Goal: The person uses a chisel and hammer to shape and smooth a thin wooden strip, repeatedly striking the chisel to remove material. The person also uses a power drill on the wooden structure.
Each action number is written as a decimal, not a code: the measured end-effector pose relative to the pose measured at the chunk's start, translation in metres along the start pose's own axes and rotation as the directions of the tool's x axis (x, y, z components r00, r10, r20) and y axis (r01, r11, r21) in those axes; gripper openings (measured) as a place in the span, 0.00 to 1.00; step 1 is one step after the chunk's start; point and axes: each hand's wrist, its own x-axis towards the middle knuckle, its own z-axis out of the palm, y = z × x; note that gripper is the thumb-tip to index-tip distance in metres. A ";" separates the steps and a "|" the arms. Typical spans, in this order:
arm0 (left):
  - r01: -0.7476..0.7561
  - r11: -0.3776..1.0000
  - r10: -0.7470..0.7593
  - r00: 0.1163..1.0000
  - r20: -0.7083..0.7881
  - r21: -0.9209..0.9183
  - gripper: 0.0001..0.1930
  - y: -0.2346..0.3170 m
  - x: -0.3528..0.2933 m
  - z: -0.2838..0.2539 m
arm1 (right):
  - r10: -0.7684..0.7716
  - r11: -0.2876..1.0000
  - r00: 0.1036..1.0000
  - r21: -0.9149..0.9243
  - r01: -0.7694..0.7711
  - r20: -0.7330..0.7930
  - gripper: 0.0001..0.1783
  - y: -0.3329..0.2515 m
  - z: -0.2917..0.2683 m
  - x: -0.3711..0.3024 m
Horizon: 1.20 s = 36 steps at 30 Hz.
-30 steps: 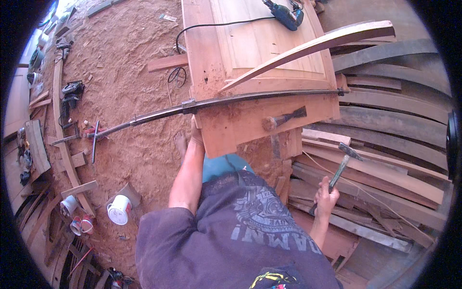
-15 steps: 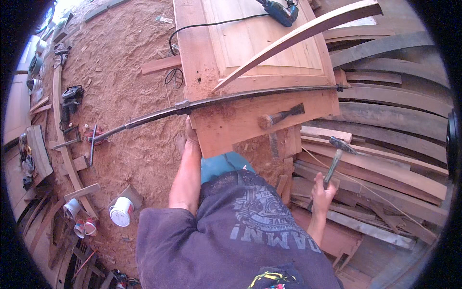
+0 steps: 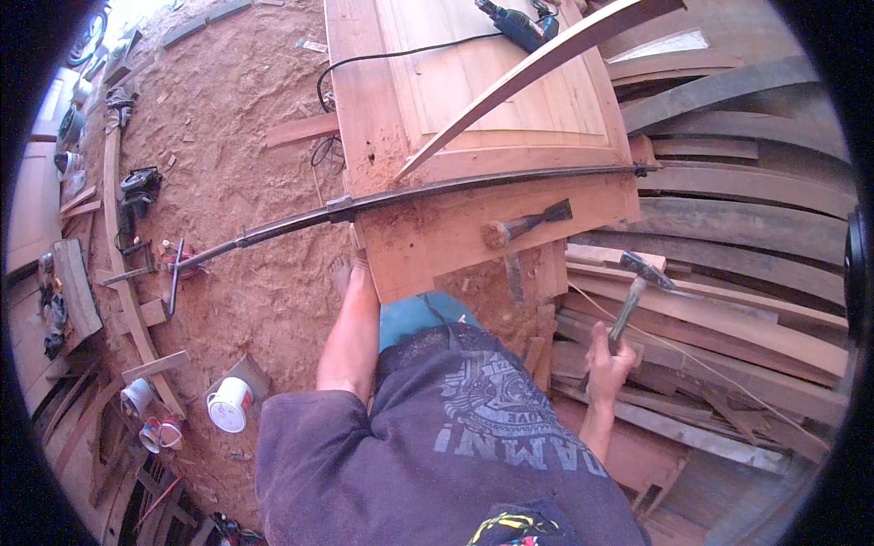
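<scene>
At the right, my right hand (image 3: 608, 366) is closed around the handle of a hammer (image 3: 630, 305), holding it raised to the right of the wooden panel door (image 3: 414, 250). My left arm reaches up to the door's near left corner. Most of my left hand (image 3: 360, 261) is hidden at and under that edge, so its fingers do not show. A chisel (image 3: 530, 224) with a worn wooden handle lies on the door's near end rail. Across the door runs a long metal bar clamp (image 3: 446, 187), sticking out far to the left.
A curved wooden strip (image 3: 537, 82) rises over the door. Beyond it lies a corded drill (image 3: 519, 25). Stacked boards (image 3: 728, 218) fill the right side. On the sandy floor at left are a white bucket (image 3: 229, 404), a long plank (image 3: 116, 200) and a power tool (image 3: 138, 187).
The view has shifted slightly. My right hand and the hammer have moved only a little, with the hammer head tilting a bit. My left hand stays at the door's edge.
</scene>
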 end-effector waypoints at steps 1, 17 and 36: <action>-0.008 1.000 0.008 1.000 -0.002 0.013 0.26 0.000 0.000 0.002 | -0.023 1.000 1.000 -0.013 0.023 -0.005 0.17 -0.006 0.002 0.003; -0.273 -0.241 0.575 0.733 0.364 0.931 0.16 0.061 -0.106 0.203 | -0.838 0.457 0.485 -0.166 0.874 0.249 0.19 -0.251 0.005 0.082; -0.445 -0.321 0.574 0.611 0.545 0.836 0.23 -0.008 -0.016 0.378 | -0.864 0.122 0.236 -0.269 0.955 0.444 0.11 -0.358 -0.019 0.080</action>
